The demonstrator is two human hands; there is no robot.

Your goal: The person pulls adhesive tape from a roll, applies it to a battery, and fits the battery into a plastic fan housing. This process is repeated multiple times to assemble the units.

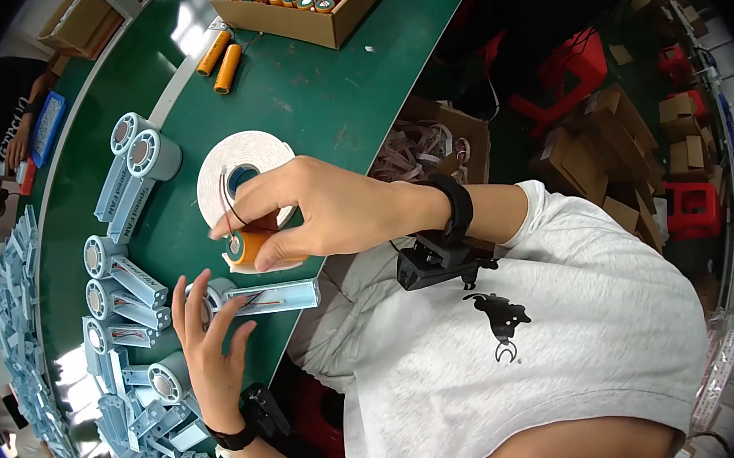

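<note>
An orange cylindrical cell (252,244) is being pinched in the right hand (320,211) above the green surface (326,90), wires trailing, while a pale blue housing (271,298) is being steadied flat by the spread left hand (209,344) for fitting.

Two loose orange cylinder cells (221,62) on the table, one tape roll (241,182), one cardboard box (307,3)
</note>
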